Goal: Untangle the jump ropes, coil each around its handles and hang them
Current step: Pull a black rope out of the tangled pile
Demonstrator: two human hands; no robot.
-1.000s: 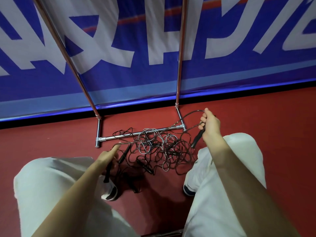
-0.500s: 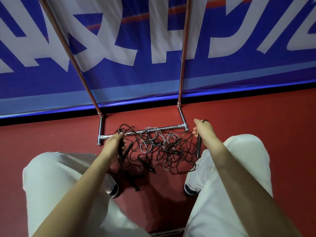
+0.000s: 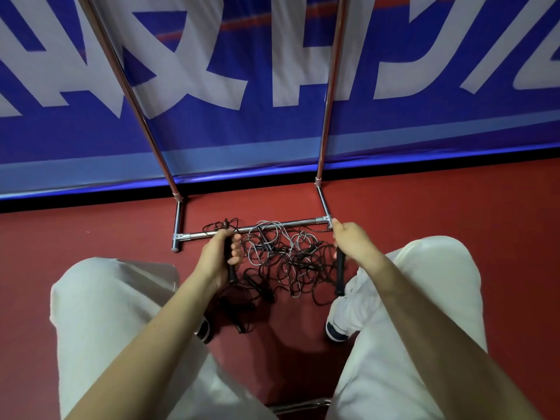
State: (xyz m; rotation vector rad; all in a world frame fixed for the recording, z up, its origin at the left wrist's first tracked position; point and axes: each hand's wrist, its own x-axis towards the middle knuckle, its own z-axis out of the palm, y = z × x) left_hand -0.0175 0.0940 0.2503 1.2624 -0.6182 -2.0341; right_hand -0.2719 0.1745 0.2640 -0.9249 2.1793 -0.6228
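A tangle of black and grey jump ropes (image 3: 281,259) lies on the red floor between my feet, partly draped over the rack's lower chrome bar (image 3: 197,235). My left hand (image 3: 216,257) grips a black handle (image 3: 231,272) held upright at the tangle's left edge. My right hand (image 3: 353,242) grips another black handle (image 3: 340,275), which hangs down below the fist at the tangle's right edge. More black handles lie loose within the pile.
The chrome rack's two copper-coloured uprights (image 3: 328,86) rise in front of a blue banner with white lettering (image 3: 212,86). My knees in white trousers and my white shoes (image 3: 342,316) flank the pile. Another chrome bar (image 3: 300,405) shows at the bottom edge.
My left hand took up a black handle from the floor and raised it. My right hand came down and closer with its handle, and the raised rope loop dropped into the pile.
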